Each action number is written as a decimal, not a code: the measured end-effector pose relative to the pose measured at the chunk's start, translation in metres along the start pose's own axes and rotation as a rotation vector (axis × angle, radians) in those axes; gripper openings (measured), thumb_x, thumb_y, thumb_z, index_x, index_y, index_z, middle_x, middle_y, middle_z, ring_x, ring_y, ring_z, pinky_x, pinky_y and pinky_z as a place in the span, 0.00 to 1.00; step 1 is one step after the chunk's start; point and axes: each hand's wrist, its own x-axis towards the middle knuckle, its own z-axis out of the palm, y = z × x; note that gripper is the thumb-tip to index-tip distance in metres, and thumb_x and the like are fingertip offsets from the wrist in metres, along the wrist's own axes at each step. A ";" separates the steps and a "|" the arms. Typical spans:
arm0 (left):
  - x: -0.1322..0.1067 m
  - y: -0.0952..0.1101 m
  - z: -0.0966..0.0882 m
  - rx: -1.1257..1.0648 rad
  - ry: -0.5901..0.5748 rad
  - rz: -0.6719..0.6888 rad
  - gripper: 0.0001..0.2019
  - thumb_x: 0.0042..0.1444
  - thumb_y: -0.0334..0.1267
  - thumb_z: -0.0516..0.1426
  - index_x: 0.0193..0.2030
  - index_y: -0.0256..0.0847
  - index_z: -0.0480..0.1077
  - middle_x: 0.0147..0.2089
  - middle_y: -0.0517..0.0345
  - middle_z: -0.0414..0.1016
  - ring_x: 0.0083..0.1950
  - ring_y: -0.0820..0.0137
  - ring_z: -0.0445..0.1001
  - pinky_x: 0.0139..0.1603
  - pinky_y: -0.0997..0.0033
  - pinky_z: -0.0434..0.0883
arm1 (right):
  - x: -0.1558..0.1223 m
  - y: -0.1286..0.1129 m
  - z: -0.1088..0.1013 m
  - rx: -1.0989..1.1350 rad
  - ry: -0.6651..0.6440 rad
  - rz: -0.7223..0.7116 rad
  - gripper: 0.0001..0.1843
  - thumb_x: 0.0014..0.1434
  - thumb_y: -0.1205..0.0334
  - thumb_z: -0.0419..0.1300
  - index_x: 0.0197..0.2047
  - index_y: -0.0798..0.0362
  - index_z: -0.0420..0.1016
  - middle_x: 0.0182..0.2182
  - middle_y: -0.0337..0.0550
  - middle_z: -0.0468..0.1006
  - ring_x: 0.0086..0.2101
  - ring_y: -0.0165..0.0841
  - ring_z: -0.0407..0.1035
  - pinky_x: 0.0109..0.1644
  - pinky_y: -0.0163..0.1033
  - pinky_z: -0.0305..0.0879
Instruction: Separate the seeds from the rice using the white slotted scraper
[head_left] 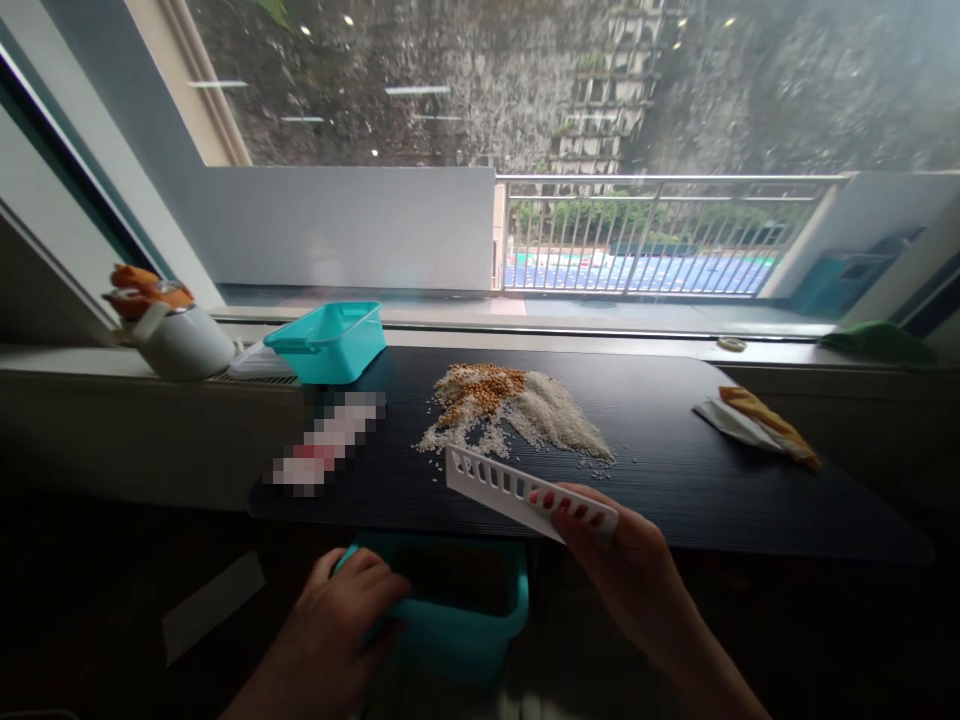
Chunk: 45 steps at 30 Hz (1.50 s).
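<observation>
My left hand [349, 610] is closed on the left rim of a teal plastic bin [461, 635], held just below the table's front edge. The inside of this bin is dark, and its contents are hard to make out. Between the fingers and thumb of my right hand [619, 560] is a white slotted plastic strip [491, 487], slanting over the table's front edge. Just beyond the strip lies a spread pile of white rice [555, 415], with yellow-orange kernels or beans [484, 388] heaped on its left part. Loose grains are scattered around it.
On the black table [660, 430] a second teal bin [337, 345] stands at the back left, near a blurred-out pale item [326, 445]. A folded yellow and white packet [761, 425] lies right. The sill holds a grey-white pot [184, 340], a tape roll [731, 344] and green cloth [877, 345].
</observation>
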 end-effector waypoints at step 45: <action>0.011 0.006 0.004 -0.016 -0.201 -0.153 0.15 0.49 0.29 0.55 0.42 0.48 0.75 0.43 0.59 0.79 0.48 0.61 0.75 0.56 0.54 0.64 | 0.083 0.051 -0.025 -0.132 0.268 -0.067 0.17 0.61 0.55 0.57 0.48 0.53 0.79 0.39 0.44 0.83 0.41 0.41 0.76 0.46 0.44 0.71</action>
